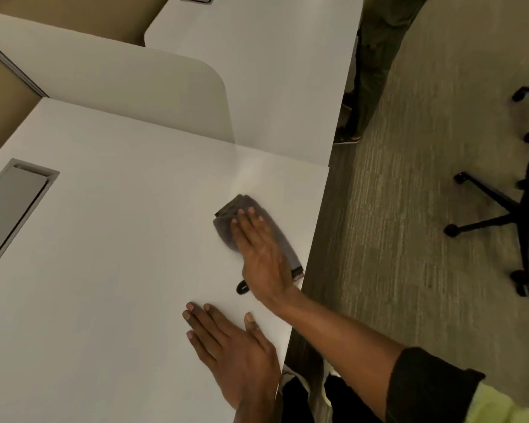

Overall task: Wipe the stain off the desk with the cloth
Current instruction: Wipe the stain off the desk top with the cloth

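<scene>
Grey cloth [226, 227] lies pinned under the flat, open right hand [263, 257] for rubbing; the left hand [229, 346], spread flat and empty, braces the worktop [104, 239].

Location type: open-plan office | Evidence: row of white desks [119, 239] split by a rounded privacy divider [129, 96]; recessed cable-access flap [13, 206] in desktop; swivel chair base with castors [498, 215]; grey commercial carpet [409, 209].
</scene>
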A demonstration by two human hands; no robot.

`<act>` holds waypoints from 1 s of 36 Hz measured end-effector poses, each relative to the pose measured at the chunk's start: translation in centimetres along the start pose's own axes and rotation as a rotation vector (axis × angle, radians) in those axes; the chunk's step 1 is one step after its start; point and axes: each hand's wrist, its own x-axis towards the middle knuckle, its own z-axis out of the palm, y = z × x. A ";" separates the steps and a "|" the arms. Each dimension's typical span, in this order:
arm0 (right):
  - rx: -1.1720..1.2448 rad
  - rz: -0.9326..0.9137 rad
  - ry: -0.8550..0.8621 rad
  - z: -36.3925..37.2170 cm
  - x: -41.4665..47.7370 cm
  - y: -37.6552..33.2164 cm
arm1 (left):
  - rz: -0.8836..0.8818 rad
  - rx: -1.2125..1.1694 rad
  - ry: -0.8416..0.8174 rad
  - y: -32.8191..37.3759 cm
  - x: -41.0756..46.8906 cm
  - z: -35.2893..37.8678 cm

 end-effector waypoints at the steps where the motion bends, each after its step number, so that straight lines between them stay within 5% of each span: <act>1: -0.003 -0.023 -0.020 0.3 -0.1 -0.6 | 0.004 0.002 0.009 -0.1 0.0 0.1; 8: -0.037 -0.005 -0.130 0.2 5.4 1.9 | 0.011 0.024 0.032 -0.2 -0.2 0.4; 18: -0.137 0.227 0.027 -3.8 11.7 9.1 | 0.023 0.013 -0.011 0.1 -0.3 -1.1; 36: 0.104 0.335 0.060 -5.2 -7.0 4.6 | -0.008 0.031 -0.012 0.8 0.0 -1.4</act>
